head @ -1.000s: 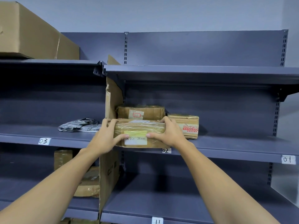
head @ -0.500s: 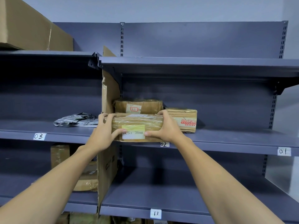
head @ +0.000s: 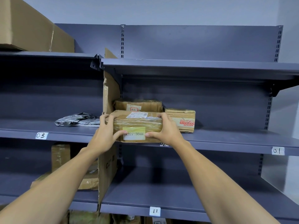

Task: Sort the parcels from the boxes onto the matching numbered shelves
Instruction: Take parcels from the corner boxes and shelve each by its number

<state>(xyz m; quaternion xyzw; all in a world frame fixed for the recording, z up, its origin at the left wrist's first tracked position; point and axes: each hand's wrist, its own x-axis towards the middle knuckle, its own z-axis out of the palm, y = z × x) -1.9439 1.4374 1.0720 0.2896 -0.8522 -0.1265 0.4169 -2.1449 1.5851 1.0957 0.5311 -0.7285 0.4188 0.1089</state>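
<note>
Barely anything has shifted against the earlier frames: the parcel (head: 137,125) sits at the same spot on the front lip of the shelf (head: 226,141), but more of its top face and shipping label shows now, so it reads as set down lower.

- Left grip (head: 105,135): fingers curled over the parcel's left end, thumb pressed on the front face beside the yellow sticker (head: 134,135).
- Right grip (head: 165,131): the mirror of it, fingers over the top right corner, thumb on the front face. You clamp the parcel between the two.
- Position: the parcel is in the bay whose 02 tag (head: 163,144) peeks out just under its right corner. The cardboard divider (head: 110,94) stands hard against its left end.
- Axis: the long side runs left to right, parallel to the shelf edge, with one grip at each end and neither nearer.
- Behind: a taped box (head: 139,105) stands just behind it, and a second box (head: 181,120) is back and to the right, near your right knuckles. I can't tell whether either one touches.

Judgement: the placing looks nearly done. Free depth lies straight ahead of you and seems short, so any push goes square to the long axis. Watch your left fingers against the divider as you let go.

Off-task: a grey poly bag (head: 77,119) lies in the 03 bay.
</note>
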